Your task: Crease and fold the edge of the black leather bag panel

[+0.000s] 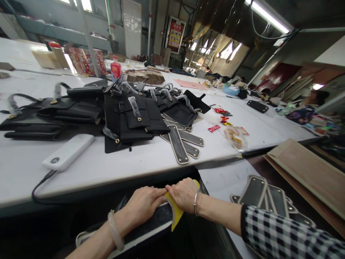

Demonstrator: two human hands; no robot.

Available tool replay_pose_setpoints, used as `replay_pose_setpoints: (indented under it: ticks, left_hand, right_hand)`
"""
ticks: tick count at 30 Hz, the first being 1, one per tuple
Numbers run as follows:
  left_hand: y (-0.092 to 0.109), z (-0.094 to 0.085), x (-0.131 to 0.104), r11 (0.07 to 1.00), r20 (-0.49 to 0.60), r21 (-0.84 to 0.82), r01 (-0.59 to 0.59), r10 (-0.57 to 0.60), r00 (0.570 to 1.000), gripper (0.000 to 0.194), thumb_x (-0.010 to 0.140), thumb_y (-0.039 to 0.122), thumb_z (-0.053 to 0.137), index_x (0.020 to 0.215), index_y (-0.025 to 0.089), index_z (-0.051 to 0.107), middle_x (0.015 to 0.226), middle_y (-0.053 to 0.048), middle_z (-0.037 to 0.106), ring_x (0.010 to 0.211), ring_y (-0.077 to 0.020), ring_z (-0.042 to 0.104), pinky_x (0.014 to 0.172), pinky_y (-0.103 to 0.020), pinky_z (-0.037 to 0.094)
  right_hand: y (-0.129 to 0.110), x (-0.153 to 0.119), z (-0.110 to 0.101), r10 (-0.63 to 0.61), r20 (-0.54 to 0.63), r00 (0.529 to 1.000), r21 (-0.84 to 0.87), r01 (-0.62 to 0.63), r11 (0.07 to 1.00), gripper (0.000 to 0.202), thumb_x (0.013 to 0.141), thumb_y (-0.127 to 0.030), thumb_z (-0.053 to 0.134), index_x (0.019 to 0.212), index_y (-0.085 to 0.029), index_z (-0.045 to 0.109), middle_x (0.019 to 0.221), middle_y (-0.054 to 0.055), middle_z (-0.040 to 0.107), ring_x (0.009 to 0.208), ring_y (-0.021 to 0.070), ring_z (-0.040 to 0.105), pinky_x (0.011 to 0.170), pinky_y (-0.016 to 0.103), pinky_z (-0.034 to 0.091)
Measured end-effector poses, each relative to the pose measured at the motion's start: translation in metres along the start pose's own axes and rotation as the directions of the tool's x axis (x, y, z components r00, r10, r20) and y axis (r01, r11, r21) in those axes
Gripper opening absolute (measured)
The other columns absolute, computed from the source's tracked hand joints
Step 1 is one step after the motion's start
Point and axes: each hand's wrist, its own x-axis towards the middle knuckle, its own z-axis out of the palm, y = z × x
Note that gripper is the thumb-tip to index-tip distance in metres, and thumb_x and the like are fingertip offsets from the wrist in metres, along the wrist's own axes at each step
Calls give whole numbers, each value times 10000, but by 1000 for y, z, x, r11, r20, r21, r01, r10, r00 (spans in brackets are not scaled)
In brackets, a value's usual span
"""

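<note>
In the head view my left hand [145,204] is closed over a long black panel [160,216] with pale edging, its fingertips meeting those of my right hand. My right hand [183,194] is closed on a yellow curved piece [176,214], whose pointed lower end hangs over the panel's end. I cannot tell what kind of thing the yellow piece is. Most of the panel's far left part lies under my left hand and forearm. Similar dark strips [252,192] with pale borders and studs are piled to the right of my right forearm.
Black handbags [134,118] with plastic-wrapped handles lie heaped on the white table [113,180], beside more studded strips [178,144]. A white power bank [68,151] with a cable stands at the left. Red wrappers [214,128] lie further right. Brown board [309,172] leans at the right; a person sits beyond.
</note>
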Motion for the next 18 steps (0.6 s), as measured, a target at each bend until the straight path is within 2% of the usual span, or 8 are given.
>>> replay_pose_setpoints:
  ticks: [2, 4, 8, 10, 12, 14, 16, 18]
  left_hand:
    - [-1, 1, -1, 1000, -3, 14, -6, 6, 1000, 300, 962, 362, 405, 1050, 270, 677, 969, -21, 754, 913, -236, 697, 1032, -427, 382]
    - [-2, 3, -3, 999, -3, 26, -21, 21, 1000, 291, 961, 340, 413, 1065, 283, 679, 987, -11, 754, 935, -221, 695, 1113, -476, 272]
    - [0, 3, -7, 997, -1, 49, -62, 62, 998, 289, 958, 324, 425, 1081, 293, 684, 1048, -17, 745, 1091, -243, 641, 1138, -535, 193]
    - [1, -1, -12, 996, -15, 63, -65, 66, 998, 318, 944, 332, 453, 1200, 276, 632, 1173, -55, 700, 1207, -271, 565, 1135, -551, 195]
    - [-1, -10, -24, 996, -59, 82, -31, 36, 998, 414, 936, 324, 452, 1329, 220, 533, 1306, -106, 610, 1274, -287, 499, 1135, -559, 194]
    - [-9, -24, -44, 997, -142, 57, 47, -38, 989, 451, 939, 316, 410, 1363, 187, 496, 1374, -114, 545, 1300, -285, 469, 1143, -561, 170]
    - [-22, -37, -72, 985, -258, -79, 154, -170, 951, 442, 942, 354, 374, 1326, 211, 539, 1362, -75, 564, 1297, -271, 474, 1156, -543, 137]
    - [-40, -42, -104, 910, -370, -334, 246, -367, 854, 484, 922, 479, 387, 1302, 234, 559, 1318, -47, 608, 1282, -264, 491, 1166, -494, 145]
  right_hand:
    - [-4, -3, 1, 19, -1, 1000, 0, -19, 1000, 600, 1005, -366, 177, 762, -197, 699, 755, 89, 741, 689, 258, 712, 595, 327, 459]
    - [-8, -6, 1, 36, -8, 999, -3, -36, 999, 603, 1005, -359, 177, 751, -198, 699, 747, 90, 740, 681, 255, 711, 587, 320, 454]
    - [-17, -13, 2, 70, -45, 997, -14, -70, 997, 593, 1002, -345, 193, 727, -188, 694, 712, 100, 732, 651, 238, 705, 565, 293, 431]
    - [-20, -16, 4, 77, -67, 995, -16, -78, 997, 586, 1001, -341, 202, 722, -186, 693, 704, 105, 731, 646, 230, 704, 558, 280, 415]
    - [-19, -21, 8, 67, -85, 994, -14, -69, 998, 580, 1002, -347, 213, 714, -194, 693, 698, 95, 731, 640, 221, 703, 549, 270, 395]
    - [-13, -26, 12, 57, -99, 993, -5, -57, 998, 575, 1005, -368, 231, 690, -212, 687, 686, 65, 732, 643, 206, 704, 541, 263, 374]
    - [-2, -30, 18, 85, -121, 989, 11, -84, 996, 594, 1018, -358, 204, 690, -229, 682, 693, 29, 736, 663, 179, 707, 541, 257, 360]
    - [9, -30, 22, 151, -151, 977, 29, -148, 989, 648, 1033, -322, 128, 702, -232, 678, 702, 6, 737, 674, 147, 706, 539, 252, 349]
